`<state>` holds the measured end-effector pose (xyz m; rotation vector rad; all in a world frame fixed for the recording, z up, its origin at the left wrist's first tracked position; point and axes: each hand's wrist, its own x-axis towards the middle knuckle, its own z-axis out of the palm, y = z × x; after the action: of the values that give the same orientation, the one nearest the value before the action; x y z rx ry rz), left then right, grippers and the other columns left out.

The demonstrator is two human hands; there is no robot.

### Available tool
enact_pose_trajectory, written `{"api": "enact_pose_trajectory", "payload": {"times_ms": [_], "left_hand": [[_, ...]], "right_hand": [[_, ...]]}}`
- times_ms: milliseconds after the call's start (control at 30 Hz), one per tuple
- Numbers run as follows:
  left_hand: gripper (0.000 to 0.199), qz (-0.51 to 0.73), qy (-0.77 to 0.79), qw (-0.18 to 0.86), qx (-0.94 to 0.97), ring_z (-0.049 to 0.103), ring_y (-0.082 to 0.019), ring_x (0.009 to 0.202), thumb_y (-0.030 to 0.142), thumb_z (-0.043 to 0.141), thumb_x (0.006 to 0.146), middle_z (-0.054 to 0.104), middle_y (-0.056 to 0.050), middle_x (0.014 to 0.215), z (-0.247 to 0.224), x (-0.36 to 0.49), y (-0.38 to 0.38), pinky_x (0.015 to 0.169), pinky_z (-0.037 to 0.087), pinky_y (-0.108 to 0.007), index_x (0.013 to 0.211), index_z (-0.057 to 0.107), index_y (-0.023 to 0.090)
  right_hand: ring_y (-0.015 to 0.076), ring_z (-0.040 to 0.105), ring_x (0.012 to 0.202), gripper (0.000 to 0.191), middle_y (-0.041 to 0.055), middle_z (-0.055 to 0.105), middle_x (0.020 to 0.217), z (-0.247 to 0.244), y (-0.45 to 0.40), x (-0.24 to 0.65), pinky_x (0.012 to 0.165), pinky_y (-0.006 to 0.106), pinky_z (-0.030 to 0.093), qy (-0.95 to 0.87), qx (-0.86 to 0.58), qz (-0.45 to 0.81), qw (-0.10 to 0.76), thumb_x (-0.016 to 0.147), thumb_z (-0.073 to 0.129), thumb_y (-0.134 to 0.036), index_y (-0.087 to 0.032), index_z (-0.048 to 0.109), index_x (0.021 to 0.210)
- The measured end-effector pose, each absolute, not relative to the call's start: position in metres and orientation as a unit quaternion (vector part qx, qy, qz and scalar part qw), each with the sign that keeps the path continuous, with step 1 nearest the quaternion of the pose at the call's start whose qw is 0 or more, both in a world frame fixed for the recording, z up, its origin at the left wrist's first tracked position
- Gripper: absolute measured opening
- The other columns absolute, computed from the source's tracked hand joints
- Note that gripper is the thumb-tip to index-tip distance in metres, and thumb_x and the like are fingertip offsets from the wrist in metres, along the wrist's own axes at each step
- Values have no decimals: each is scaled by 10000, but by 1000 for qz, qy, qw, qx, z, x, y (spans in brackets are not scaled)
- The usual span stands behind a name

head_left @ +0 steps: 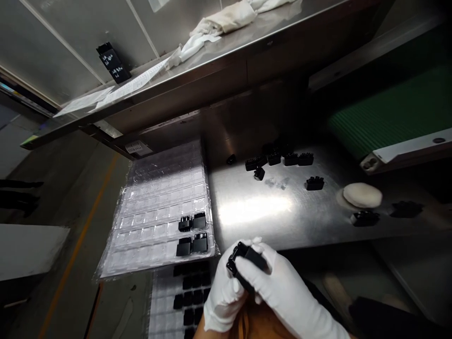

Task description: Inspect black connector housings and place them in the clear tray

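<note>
A black plastic part, block-shaped with small round knobs at one end, is held between both of my white-gloved hands near the front edge of the metal table. My left hand wraps the knobbed end from the left and below. From the right, my right hand grips the same part, with a finger lying along its side. Just left of my hands, a clear plastic tray with rows of pockets holds several similar black parts at its right end.
More black parts lie on the metal table, with a round white pad at right. A green conveyor belt runs at upper right. A metal shelf with cloths and papers crosses above. A second loaded tray sits lower.
</note>
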<state>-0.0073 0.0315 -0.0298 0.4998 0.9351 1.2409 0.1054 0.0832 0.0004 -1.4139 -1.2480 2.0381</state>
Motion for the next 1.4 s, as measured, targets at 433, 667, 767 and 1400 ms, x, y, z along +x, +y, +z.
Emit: {"api": "enact_pose_trajectory", "payload": {"times_ms": [433, 667, 767, 1400], "left_hand": [[603, 603, 322, 699, 210, 504, -141, 420, 694, 640, 722, 545, -33, 621, -48, 10, 29, 397, 399, -247, 965, 649, 142], [712, 582, 350, 700, 220, 580, -157, 546, 629, 754, 684, 659, -116, 917, -33, 5, 31, 427, 432, -233, 1202, 594, 167], [705, 552, 397, 691, 248, 628, -188, 707, 579, 810, 660, 574, -185, 1264, -28, 3, 29, 488, 462, -238, 1208, 608, 185], [651, 613, 263, 720, 194, 538, -151, 437, 562, 647, 794, 574, -38, 657, -51, 12, 21, 392, 403, -222, 1241, 530, 103]], "right_hand": [[118, 548, 428, 617, 8, 575, 526, -4, 80, 126, 478, 222, 454, -435, -456, 743, 226, 927, 305, -691, -167, 609, 807], [128, 555, 481, 526, 12, 636, 637, 0, 75, 124, 503, 242, 467, -422, -468, 748, 206, 834, 571, -633, -166, 630, 1068], [123, 565, 504, 467, 27, 667, 719, 4, 74, 121, 466, 223, 446, -399, -517, 734, 189, 767, 671, -595, -178, 634, 974], [123, 506, 406, 696, 7, 599, 510, 1, 67, 127, 495, 244, 449, -378, -495, 747, 232, 910, 356, -697, -113, 645, 1154]]}}
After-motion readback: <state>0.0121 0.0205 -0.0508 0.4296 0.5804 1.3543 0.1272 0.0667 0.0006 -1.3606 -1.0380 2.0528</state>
